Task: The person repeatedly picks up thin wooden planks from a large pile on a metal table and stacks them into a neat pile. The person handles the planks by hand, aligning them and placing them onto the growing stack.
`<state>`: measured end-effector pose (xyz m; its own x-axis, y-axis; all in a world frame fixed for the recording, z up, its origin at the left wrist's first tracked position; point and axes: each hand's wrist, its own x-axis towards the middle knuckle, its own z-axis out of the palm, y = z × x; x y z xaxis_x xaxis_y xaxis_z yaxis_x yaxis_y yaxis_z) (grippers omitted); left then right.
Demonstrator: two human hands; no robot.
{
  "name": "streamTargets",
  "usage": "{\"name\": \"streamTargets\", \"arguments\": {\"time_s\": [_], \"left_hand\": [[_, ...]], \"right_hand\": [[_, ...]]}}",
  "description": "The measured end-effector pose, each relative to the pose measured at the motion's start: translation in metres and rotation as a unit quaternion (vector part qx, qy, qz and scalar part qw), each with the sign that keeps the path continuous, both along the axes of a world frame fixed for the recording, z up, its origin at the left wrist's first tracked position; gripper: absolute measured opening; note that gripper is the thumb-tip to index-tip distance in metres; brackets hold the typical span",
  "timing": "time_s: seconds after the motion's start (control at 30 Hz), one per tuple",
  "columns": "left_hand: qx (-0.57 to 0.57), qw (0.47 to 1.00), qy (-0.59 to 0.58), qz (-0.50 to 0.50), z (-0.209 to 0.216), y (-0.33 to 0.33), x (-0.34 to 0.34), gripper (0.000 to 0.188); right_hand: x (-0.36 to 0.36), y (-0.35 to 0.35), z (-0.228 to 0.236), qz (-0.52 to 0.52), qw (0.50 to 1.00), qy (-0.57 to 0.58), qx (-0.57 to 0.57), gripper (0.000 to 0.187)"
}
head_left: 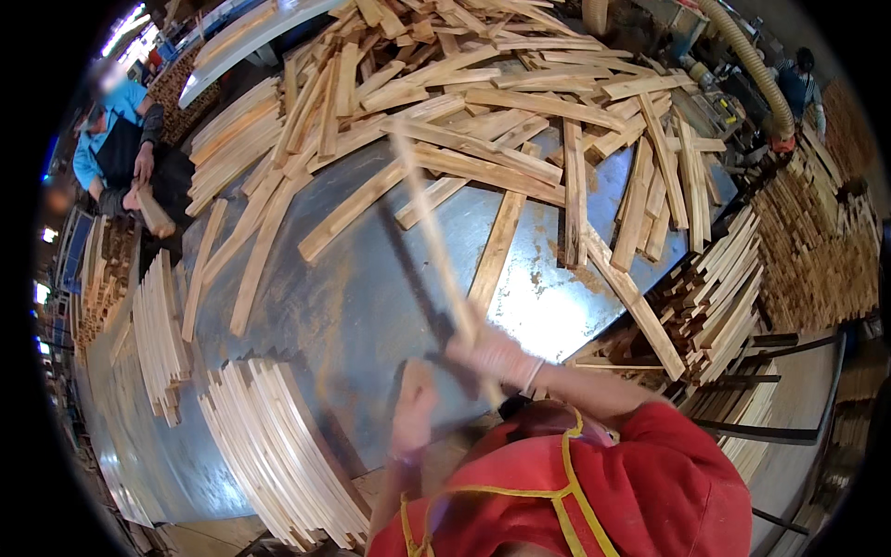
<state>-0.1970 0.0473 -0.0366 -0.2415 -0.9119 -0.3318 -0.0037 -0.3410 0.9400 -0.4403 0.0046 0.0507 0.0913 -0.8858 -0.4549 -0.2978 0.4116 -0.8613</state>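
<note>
In my right hand [492,357] is a long, narrow wooden strip [431,218], gripped near its lower end. The strip is blurred and slants up and away over the metal table [362,306]. My left hand [413,408] is raised at the table's near edge, apart from the strip. Motion smears its fingers, and nothing can be made out in it. Left of that hand lies a neat row of pale wooden strips [274,446], side by side. Beyond both hands a large, loose heap of wooden strips [501,93] covers the far part of the table.
Another row of strips [160,334] lies at the left. Stacked strips [719,297] stand at the right, beside a dark metal frame [770,432]. A co-worker [116,139] at the far left holds a wooden piece. Another person [803,88] stands far right, near a ribbed hose [756,60].
</note>
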Motion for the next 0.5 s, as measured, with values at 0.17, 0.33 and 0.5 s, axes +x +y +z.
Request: {"name": "streamTargets", "arguments": {"time_s": [0.17, 0.33, 0.5], "left_hand": [[0.28, 0.938, 0.157, 0.129, -0.044, -0.03, -0.01, 0.046], [0.264, 0.951, 0.095, 0.129, -0.037, -0.017, -0.004, 0.044], [0.19, 0.968, -0.023, 0.161, -0.035, 0.031, 0.05, 0.049]], "right_hand": [[-0.078, -0.063, -0.022, -0.139, 0.968, 0.168, -0.127, 0.048], [-0.242, -0.09, -0.064, -0.216, 0.823, 0.524, 0.026, 0.069], [-0.196, -0.049, -0.066, -0.411, 0.891, -0.184, -0.064, 0.055]]}}
